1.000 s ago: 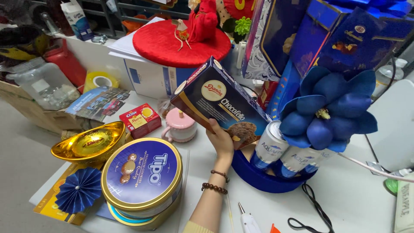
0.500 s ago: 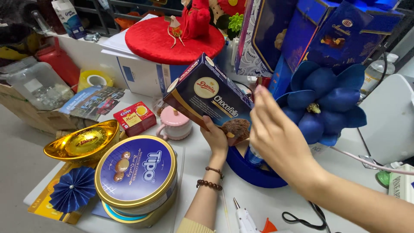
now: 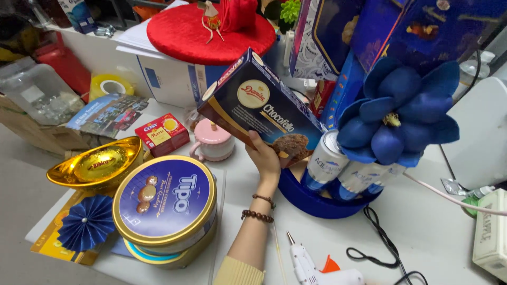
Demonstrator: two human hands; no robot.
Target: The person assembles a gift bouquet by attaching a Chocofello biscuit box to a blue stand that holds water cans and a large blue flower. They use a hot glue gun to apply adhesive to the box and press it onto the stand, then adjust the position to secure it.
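My left hand (image 3: 264, 158), with bead bracelets on the wrist, grips the lower corner of a dark blue cookie box (image 3: 253, 100) and holds it tilted above the white table. The box is close to the left side of a round blue basket (image 3: 317, 203) that holds white drink cans (image 3: 325, 163), tall blue boxes and a big blue fabric flower (image 3: 396, 116). My right hand is out of the picture.
A round blue and gold tin (image 3: 166, 203), a gold ingot bowl (image 3: 97, 166), a small red box (image 3: 161, 134) and a pink lidded cup (image 3: 214, 145) lie left. A white glue gun (image 3: 311, 266) and black cable (image 3: 380, 248) lie near. A red hat (image 3: 211, 29) tops a carton behind.
My right hand, which reached in to the cookie box half a second ago, has drawn back out of view. My left hand still holds the box in about the same place.
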